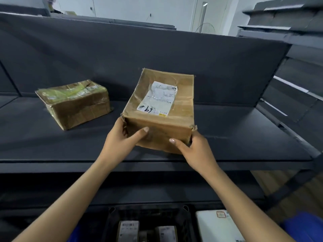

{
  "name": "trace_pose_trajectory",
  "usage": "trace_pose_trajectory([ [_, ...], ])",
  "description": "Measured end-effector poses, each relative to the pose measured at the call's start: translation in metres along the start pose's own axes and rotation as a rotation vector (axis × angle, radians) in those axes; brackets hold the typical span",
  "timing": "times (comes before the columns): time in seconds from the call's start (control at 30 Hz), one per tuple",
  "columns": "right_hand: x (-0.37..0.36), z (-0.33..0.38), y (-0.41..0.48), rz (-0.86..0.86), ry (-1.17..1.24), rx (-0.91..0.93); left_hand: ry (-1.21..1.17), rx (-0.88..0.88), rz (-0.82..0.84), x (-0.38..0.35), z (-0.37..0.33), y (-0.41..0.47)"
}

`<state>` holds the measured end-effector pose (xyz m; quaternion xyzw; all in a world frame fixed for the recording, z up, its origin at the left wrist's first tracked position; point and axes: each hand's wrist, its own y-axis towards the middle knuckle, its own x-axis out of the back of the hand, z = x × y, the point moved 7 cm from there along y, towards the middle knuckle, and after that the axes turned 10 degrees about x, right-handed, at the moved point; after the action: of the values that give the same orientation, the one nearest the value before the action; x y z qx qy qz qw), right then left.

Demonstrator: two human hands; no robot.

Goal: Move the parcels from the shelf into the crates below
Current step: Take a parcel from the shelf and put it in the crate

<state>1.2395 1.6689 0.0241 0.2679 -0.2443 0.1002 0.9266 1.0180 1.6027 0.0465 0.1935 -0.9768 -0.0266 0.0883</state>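
Both hands (122,137) gripping labelled parcel (160,109)

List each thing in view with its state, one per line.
Labelled cardboard box: closed, gripped at its near corners.
Taped cardboard box: closed, resting on the shelf, untouched.
Left hand: grips the labelled cardboard box.
Right hand: grips the labelled cardboard box.
Black crate: open, parcels inside.
White parcel: lying right of the black crate.
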Motion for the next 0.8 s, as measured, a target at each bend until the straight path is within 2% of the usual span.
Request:
trace_pose_trajectory([
  [0.23,-0.008,0.016,-0.101,-0.008,0.099,0.026,-0.196,0.039,0.091,0.014,0.010,-0.099],
  [0.37,-0.026,0.017,-0.150,0.108,0.132,0.028,-0.245,0.245,0.119,0.025,0.045,-0.137],
  [0.5,-0.038,0.022,-0.191,0.237,0.042,0.040,-0.262,0.389,0.092,0.033,0.073,-0.178],
  [0.8,-0.038,0.033,-0.236,0.350,0.105,-0.033,-0.167,0.283,-0.022,0.045,0.086,-0.239],
])
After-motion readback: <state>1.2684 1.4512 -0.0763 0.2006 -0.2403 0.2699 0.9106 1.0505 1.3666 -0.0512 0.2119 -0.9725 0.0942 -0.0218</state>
